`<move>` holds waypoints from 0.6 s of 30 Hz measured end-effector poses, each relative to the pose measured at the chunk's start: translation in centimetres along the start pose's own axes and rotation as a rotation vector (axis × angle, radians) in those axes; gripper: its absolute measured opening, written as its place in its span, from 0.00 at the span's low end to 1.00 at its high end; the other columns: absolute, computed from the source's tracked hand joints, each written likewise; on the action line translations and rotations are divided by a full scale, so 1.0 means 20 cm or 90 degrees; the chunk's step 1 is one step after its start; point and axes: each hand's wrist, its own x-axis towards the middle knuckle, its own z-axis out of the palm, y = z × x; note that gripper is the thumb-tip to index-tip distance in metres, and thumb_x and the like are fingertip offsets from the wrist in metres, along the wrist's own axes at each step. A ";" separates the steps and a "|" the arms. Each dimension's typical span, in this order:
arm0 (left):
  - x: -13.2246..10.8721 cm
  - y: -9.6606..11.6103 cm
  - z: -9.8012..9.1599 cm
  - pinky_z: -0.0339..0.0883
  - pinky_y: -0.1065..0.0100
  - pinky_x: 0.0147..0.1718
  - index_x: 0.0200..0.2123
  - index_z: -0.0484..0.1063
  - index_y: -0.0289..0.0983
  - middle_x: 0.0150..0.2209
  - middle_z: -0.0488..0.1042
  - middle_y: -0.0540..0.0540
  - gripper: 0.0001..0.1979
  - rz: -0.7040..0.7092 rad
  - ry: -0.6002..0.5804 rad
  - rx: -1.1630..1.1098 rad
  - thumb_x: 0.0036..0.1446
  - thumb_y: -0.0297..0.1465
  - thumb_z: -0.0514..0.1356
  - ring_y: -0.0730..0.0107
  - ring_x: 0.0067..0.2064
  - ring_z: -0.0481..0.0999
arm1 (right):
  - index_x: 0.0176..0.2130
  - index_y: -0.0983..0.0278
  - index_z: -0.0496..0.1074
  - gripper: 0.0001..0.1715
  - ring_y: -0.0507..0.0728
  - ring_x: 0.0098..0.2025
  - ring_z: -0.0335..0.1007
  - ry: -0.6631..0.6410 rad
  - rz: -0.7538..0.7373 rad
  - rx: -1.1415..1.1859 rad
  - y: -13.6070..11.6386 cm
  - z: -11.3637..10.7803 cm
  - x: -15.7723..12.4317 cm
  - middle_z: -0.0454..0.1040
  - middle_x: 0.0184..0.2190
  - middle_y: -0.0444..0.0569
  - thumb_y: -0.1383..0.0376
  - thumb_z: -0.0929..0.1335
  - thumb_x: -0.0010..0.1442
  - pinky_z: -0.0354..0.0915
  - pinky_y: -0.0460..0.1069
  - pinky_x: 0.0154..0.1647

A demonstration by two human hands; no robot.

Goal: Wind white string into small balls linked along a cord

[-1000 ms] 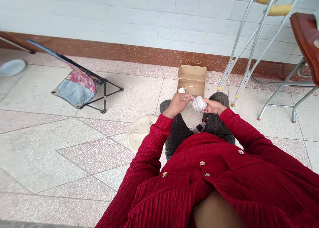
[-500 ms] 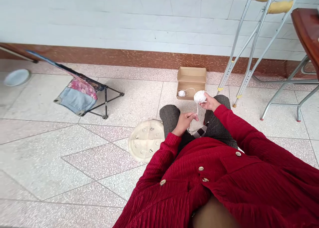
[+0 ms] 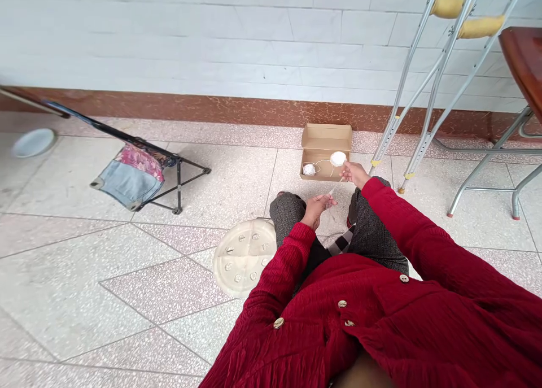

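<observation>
My right hand (image 3: pixel 354 175) is closed, its fingertips at the lower right edge of a white yarn ball (image 3: pixel 337 158), which shows over the right part of an open cardboard box (image 3: pixel 326 135). Part of the grip is hidden by the fingers. Below and to the left, my left hand (image 3: pixel 318 208) pinches a white strand that runs up toward my right hand. A second, smaller ball of white yarn (image 3: pixel 309 169) lies in the left part of the box, with a loose loop of yarn beside it.
A round beige mat (image 3: pixel 239 261) lies by my left knee. Further left stand a folding stool (image 3: pixel 135 173) and a white basin (image 3: pixel 34 143). Crutches (image 3: pixel 423 134) lean on the wall at right, beside a chair (image 3: pixel 525 66) with metal legs.
The yarn ball in my right hand has moved away from me, over the box. My left hand keeps its pinch on the strand. The whole view has tilted up slightly.
</observation>
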 end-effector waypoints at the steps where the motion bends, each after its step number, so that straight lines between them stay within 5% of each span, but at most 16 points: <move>1: 0.01 -0.02 0.01 0.70 0.56 0.48 0.28 0.76 0.33 0.27 0.79 0.41 0.22 -0.009 0.002 -0.002 0.44 0.47 0.73 0.62 0.34 0.80 | 0.38 0.65 0.67 0.07 0.48 0.22 0.69 -0.002 0.000 -0.009 0.03 0.01 -0.01 0.72 0.26 0.43 0.64 0.68 0.69 0.64 0.41 0.20; 9: -0.03 -0.13 0.01 0.67 0.59 0.48 0.27 0.78 0.33 0.30 0.80 0.40 0.20 -0.040 0.025 -0.035 0.42 0.45 0.74 0.63 0.37 0.78 | 0.34 0.65 0.71 0.06 0.45 0.20 0.66 -0.028 -0.040 -0.070 0.33 0.03 -0.18 0.72 0.25 0.40 0.75 0.69 0.61 0.58 0.41 0.19; 14: -0.04 -0.12 -0.02 0.66 0.61 0.49 0.29 0.80 0.35 0.36 0.81 0.41 0.17 -0.010 0.065 -0.068 0.43 0.43 0.74 0.62 0.43 0.78 | 0.33 0.66 0.74 0.02 0.45 0.21 0.65 -0.090 -0.040 -0.092 0.50 -0.02 -0.33 0.74 0.27 0.42 0.71 0.72 0.57 0.56 0.41 0.19; 18: -0.06 -0.13 0.00 0.67 0.64 0.45 0.29 0.79 0.34 0.37 0.81 0.43 0.17 -0.002 0.058 -0.123 0.41 0.41 0.75 0.66 0.40 0.76 | 0.39 0.65 0.78 0.15 0.46 0.25 0.68 -0.210 -0.018 -0.058 0.57 -0.05 -0.44 0.78 0.37 0.48 0.60 0.76 0.53 0.56 0.41 0.20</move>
